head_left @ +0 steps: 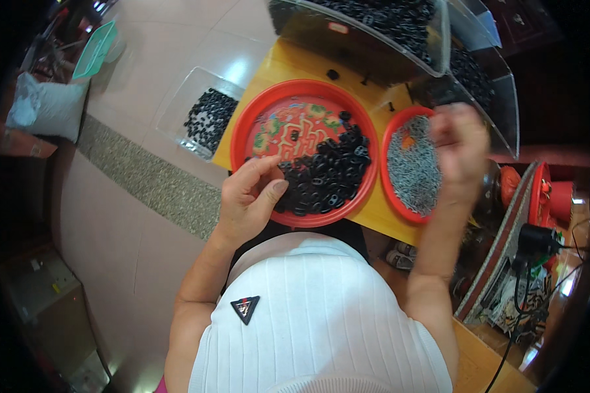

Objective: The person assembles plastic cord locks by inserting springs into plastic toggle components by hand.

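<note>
My left hand (248, 193) hovers at the near left rim of a round red tray (242, 118). Its thumb and forefinger are apart, with nothing visible between them. Small black plastic pieces with holes (321, 177) are heaped over the tray's near and right side; its printed bottom shows at the far left. To the right, a smaller red oval tray (388, 190) is filled with thin silvery screws or pins (413, 167). My right hand (463, 141) is above that tray's right edge, smeared by motion, so its grip is hidden.
Clear plastic bins (373, 49) of black parts stand at the far side of the yellow table (285, 62). A few loose black pieces (333, 74) lie before them. On the floor at left sits a clear box (177, 108) of black parts. Cables (521, 281) hang at right.
</note>
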Demonstrator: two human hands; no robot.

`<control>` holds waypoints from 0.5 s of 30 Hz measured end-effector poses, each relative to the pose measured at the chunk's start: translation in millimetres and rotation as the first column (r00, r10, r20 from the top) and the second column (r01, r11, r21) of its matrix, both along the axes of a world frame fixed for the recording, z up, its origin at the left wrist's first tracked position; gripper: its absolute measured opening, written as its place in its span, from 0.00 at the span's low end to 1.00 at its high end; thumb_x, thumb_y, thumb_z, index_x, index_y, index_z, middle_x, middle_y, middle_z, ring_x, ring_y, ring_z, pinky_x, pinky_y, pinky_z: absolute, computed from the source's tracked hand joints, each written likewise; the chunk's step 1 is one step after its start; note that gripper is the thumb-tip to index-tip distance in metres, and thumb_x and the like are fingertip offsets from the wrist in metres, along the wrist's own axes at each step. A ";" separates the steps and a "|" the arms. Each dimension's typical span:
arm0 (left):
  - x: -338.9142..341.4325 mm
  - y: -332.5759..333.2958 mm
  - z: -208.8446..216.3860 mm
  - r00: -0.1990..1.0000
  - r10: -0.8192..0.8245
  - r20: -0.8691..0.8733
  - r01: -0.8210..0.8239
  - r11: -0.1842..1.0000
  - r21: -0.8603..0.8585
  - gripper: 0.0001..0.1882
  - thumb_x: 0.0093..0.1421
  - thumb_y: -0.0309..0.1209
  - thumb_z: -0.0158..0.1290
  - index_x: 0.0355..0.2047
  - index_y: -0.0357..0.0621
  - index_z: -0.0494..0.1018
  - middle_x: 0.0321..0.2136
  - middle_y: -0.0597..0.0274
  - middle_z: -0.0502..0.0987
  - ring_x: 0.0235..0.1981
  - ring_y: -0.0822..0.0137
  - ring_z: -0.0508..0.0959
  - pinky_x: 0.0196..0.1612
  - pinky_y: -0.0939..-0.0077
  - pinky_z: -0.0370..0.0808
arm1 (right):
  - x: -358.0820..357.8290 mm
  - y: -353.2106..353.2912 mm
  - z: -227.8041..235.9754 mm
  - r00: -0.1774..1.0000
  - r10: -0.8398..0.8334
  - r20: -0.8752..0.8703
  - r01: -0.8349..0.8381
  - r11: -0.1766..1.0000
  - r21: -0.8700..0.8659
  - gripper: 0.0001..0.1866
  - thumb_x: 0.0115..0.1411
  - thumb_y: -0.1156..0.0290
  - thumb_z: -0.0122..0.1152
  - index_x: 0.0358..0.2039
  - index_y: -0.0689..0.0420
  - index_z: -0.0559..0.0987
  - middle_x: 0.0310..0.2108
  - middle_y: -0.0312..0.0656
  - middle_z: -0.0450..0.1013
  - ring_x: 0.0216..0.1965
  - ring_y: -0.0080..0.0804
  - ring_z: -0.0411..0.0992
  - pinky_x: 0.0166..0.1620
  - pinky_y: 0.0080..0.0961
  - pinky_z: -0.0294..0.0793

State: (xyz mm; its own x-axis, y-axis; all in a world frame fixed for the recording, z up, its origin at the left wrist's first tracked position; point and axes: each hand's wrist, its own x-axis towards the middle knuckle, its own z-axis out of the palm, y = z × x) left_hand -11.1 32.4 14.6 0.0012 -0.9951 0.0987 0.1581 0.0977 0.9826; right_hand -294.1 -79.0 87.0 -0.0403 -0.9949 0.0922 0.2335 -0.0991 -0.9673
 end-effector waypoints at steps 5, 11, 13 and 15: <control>23.5 -3.0 -5.0 0.867 0.210 0.452 -0.132 0.971 -0.199 0.13 0.49 0.17 0.52 0.37 0.32 0.69 0.24 0.60 0.71 0.22 0.75 0.70 0.26 0.85 0.67 | -70.0 -32.1 19.8 0.956 -0.166 0.243 0.124 0.976 0.179 0.07 0.55 0.72 0.52 0.29 0.64 0.72 0.23 0.39 0.69 0.24 0.25 0.67 0.30 0.19 0.67; 26.1 -3.0 -5.8 0.799 0.263 0.541 -0.117 0.950 -0.289 0.13 0.46 0.16 0.52 0.35 0.32 0.70 0.25 0.55 0.72 0.24 0.67 0.72 0.27 0.80 0.69 | 66.9 20.9 -33.7 0.774 0.169 -0.610 -0.163 0.984 0.066 0.05 0.52 0.75 0.54 0.31 0.61 0.74 0.24 0.38 0.70 0.25 0.24 0.69 0.28 0.18 0.68; 26.5 -8.3 -5.5 0.791 0.257 0.555 -0.091 0.947 -0.309 0.13 0.45 0.15 0.53 0.33 0.32 0.70 0.26 0.52 0.72 0.26 0.61 0.74 0.27 0.76 0.70 | 94.7 23.3 -53.5 0.613 0.151 -0.776 -0.369 0.923 -0.111 0.07 0.49 0.76 0.56 0.31 0.61 0.74 0.26 0.42 0.70 0.27 0.32 0.70 0.31 0.23 0.69; 28.7 -11.9 -7.1 0.748 0.320 0.582 -0.076 0.912 -0.404 0.13 0.43 0.14 0.52 0.32 0.32 0.70 0.26 0.52 0.71 0.26 0.58 0.73 0.28 0.74 0.70 | 119.1 18.8 -62.6 0.552 0.111 -0.826 -0.457 0.869 -0.189 0.08 0.48 0.76 0.56 0.32 0.61 0.74 0.27 0.45 0.70 0.28 0.38 0.70 0.33 0.26 0.69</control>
State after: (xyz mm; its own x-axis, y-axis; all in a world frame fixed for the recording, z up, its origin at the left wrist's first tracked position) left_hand 17.5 20.5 7.6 0.0109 -0.8814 0.4722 -0.5374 0.3930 0.7461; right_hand -175.0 -60.2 24.4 0.4963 -0.8251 0.2700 -0.5005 -0.5260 -0.6875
